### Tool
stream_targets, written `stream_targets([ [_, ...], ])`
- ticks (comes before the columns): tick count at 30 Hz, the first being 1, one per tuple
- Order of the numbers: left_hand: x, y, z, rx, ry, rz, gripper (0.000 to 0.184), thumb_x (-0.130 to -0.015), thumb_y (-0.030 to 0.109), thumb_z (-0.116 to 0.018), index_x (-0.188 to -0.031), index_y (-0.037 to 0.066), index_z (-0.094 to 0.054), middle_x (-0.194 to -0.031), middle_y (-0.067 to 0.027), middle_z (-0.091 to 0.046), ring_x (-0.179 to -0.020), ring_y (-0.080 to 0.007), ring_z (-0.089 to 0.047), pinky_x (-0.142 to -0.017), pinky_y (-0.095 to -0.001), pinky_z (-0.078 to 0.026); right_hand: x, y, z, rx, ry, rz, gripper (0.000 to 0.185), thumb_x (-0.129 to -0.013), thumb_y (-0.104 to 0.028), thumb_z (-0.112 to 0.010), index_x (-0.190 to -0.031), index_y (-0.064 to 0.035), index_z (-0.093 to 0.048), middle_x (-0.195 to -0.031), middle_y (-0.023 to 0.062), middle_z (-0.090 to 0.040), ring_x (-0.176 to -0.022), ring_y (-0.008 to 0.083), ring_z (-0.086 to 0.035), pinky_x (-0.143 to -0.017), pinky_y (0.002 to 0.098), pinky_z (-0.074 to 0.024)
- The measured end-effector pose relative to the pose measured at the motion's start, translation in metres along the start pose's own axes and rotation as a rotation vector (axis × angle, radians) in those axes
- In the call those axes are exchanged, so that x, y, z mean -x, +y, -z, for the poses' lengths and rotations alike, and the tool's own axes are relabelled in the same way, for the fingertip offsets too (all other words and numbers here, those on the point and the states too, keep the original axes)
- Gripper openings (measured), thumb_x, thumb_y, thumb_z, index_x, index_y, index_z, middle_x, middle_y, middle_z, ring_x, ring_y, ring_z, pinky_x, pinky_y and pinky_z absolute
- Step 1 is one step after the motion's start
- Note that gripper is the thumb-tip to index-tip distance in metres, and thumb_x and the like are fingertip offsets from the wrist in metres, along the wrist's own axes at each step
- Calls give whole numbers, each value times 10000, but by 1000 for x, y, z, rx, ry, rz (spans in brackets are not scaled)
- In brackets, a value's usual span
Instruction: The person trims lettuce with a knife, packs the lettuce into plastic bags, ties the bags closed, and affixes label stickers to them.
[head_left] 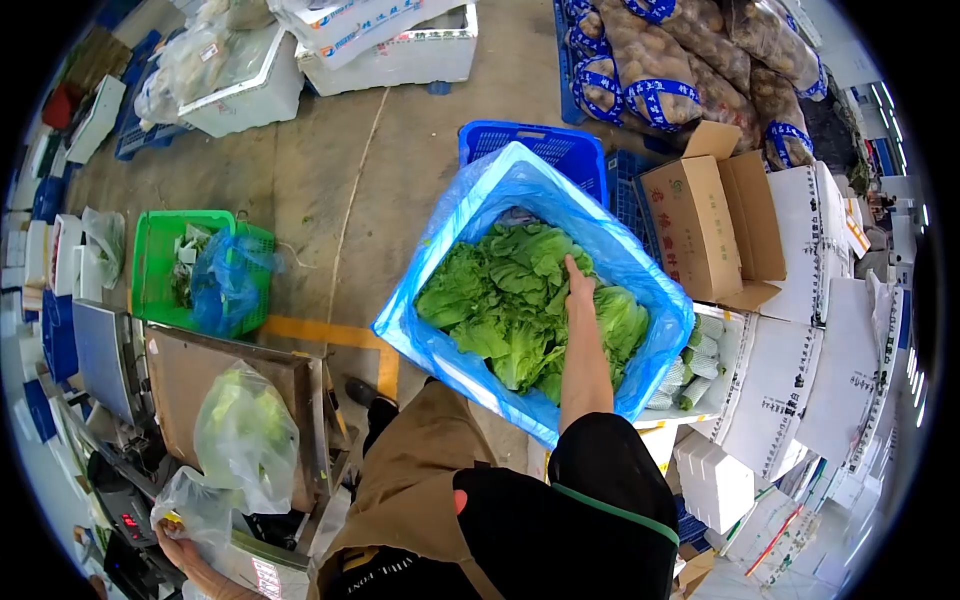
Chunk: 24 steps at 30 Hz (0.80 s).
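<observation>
A foam box lined with a blue plastic bag (415, 285) holds leafy green lettuce (500, 290). My right hand (580, 285) reaches into the box, its fingers at the upper right leaves; whether they grip a leaf cannot be made out. At the lower left my left hand (178, 550) holds the edge of a clear plastic bag (200, 505). Just beside it, a clear bag with pale green vegetables inside (245, 435) rests on a brown board (175, 385).
A green basket (150, 260) with scraps and blue plastic stands at the left. Behind the lined box is a blue crate (540, 140). An open carton (695, 230), white boxes (790, 370) and sacks of produce (650, 75) line the right.
</observation>
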<state>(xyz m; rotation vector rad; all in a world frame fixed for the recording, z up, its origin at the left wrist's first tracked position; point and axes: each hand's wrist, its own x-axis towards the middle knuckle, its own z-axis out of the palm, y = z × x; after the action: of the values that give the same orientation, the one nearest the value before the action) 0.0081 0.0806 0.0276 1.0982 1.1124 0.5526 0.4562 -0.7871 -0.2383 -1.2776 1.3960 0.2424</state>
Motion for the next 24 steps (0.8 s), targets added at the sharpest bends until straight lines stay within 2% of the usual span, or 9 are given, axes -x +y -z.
stream_targets([
  [1, 0, -2, -6, 13, 26, -9, 165, -891, 223, -541, -826, 72, -545, -678, 18, -503, -625, -85, -464, -578, -230, -380, 2, 1, -4, -61, 64, 19, 884, -771, -253, -718, -1370, 93, -169, -1403, 219, -269, -1259, 320, -331, -978, 397, -344],
  [4, 10, -1, -30, 34, -26, 3, 173, -916, 215, -508, -850, 58, -542, -701, 10, -516, -634, -83, -472, -585, -221, -388, -58, 38, 17, -259, -224, 49, 739, -812, -138, -661, -1367, 72, -222, -1393, 207, -300, -1213, 317, -378, -923, 408, -360],
  [6, 19, -4, -48, 42, -4, 39, 176, -916, 217, -509, -855, 56, -541, -712, 9, -520, -636, -87, -474, -586, -217, -387, -38, 38, 18, -236, -85, 81, 668, -816, -49, -617, -1368, 46, -252, -1368, 188, -342, -1167, 310, -410, -917, 409, -357],
  [10, 37, -6, -61, -21, -203, 8, 142, -895, 197, -546, -874, 57, -541, -731, 0, -521, -682, -106, -485, -639, -251, -392, 21, 35, 8, -339, 65, 159, 589, -808, 63, -559, -1351, 3, -338, -1276, 150, -451, -1072, 282, -463, -897, 403, -353],
  [11, 39, -7, -61, 4, -224, 31, 119, -880, 175, -571, -884, 61, -537, -744, 2, -523, -695, -110, -478, -657, -262, -386, 21, 43, 6, -347, 68, 241, 588, -774, 91, -563, -1324, 23, -366, -1209, 147, -494, -996, 260, -502, -851, 350, -381],
  [15, 58, -10, -74, -50, -257, -16, 123, -868, 164, -587, -908, 60, -534, -751, 9, -511, -685, -104, -466, -642, -253, -380, 54, 57, 5, -414, 94, 426, 519, -763, 89, -539, -1268, 35, -434, -1116, 113, -533, -863, 215, -537, -731, 317, -424],
  [18, 73, -8, -84, -129, -301, -32, 132, -867, 167, -589, -916, 60, -531, -727, 14, -477, -658, -98, -450, -619, -243, -373, 66, 69, 21, -537, 49, 636, 551, -752, 116, -529, -1287, 33, -424, -1112, 126, -551, -838, 212, -561, -706, 322, -455],
  [24, 89, -3, -94, -188, -302, 48, 149, -883, 201, -566, -880, 62, -512, -672, 18, -423, -574, -90, -407, -537, -241, -346, 95, 60, 99, -599, -215, 663, 496, -672, 111, -548, -1160, 26, -507, -1066, 108, -567, -909, 243, -565, -776, 344, -467],
])
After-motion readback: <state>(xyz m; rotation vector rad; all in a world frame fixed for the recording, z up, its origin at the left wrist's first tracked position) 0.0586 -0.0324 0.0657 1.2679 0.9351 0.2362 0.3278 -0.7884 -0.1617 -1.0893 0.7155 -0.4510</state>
